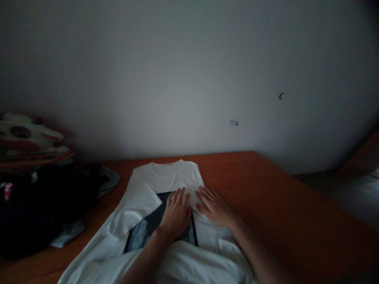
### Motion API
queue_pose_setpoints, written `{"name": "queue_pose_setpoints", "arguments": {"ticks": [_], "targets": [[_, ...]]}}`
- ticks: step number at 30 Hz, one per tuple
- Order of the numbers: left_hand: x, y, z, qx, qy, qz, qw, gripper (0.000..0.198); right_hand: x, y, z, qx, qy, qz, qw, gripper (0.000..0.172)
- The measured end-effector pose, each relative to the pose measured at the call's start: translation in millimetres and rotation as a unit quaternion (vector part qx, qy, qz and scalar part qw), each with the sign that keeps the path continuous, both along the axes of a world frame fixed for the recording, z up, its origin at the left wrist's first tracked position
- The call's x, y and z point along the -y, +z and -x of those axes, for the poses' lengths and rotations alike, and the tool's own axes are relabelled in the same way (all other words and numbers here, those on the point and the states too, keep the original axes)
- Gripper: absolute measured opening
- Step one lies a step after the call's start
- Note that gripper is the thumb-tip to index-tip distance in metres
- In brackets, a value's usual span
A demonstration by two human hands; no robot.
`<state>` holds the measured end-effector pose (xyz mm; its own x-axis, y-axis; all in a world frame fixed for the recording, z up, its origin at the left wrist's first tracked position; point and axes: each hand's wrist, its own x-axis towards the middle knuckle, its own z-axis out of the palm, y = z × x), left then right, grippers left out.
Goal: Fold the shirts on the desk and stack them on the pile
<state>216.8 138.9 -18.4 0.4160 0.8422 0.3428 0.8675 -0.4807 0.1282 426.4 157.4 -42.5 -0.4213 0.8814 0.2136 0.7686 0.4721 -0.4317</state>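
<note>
White cloth lay nearest the person: a T-shirt (142, 197) spread face up on the orange-brown wooden table (266, 189), its hem bunched at the near edge and its collar pointing toward the wall. A dark rectangular print (148, 228) showed on its chest, partly covered by a sleeve folded in from the left; I could make out no words on it.

Both forearms reached forward from below. The left hand (176, 215) lay palm down on the print's upper edge, fingers straight and slightly spread, gripping nothing. The right hand (214, 207) rested flat just beside it on the shirt's right side, fingers loosely apart and angled toward the left hand.

Off to the left, a heap of dark clothes (44, 205) sat on the table, with a stack of red-and-cream patterned fabric (29, 142) behind it.

Farthest back, the grey wall (148, 79) carried a small sticker (233, 123) whose print was too small to read, and a small dark mark (281, 96) higher up.
</note>
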Motion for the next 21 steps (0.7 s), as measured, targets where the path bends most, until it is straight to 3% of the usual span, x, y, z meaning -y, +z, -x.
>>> {"name": "queue_pose_setpoints", "arguments": {"ticks": [3,6,10,13,15,17,21], "targets": [[16,12.7,29,0.009,-0.053,0.025,0.998,0.039,-3,-1.9,-3,-0.093,-0.006,-0.004,0.996,0.049],[38,23.1,80,0.016,-0.06,0.034,0.998,0.027,-12,-3.6,-11,-0.26,-0.031,0.02,0.965,0.048],[69,25.3,163,0.029,-0.027,0.044,0.998,0.021,-25,-6.0,-27,-0.5,-0.132,0.078,0.852,0.058],[85,14.5,212,0.104,0.002,0.075,0.992,0.019,-29,-6.8,-34,-0.588,-0.18,0.085,0.784,0.061],[89,5.2,231,0.156,0.038,0.082,0.984,0.02,-28,-5.9,-34,-0.586,-0.183,0.084,0.785,0.058],[89,-0.8,238,0.185,0.057,0.091,0.977,0.022,-24,-3.9,-33,-0.55,-0.177,0.068,0.813,0.055],[89,5.3,229,0.206,0.04,0.109,0.972,0.028,-11,-1.2,-33,-0.481,-0.176,0.038,0.858,0.051]]}}
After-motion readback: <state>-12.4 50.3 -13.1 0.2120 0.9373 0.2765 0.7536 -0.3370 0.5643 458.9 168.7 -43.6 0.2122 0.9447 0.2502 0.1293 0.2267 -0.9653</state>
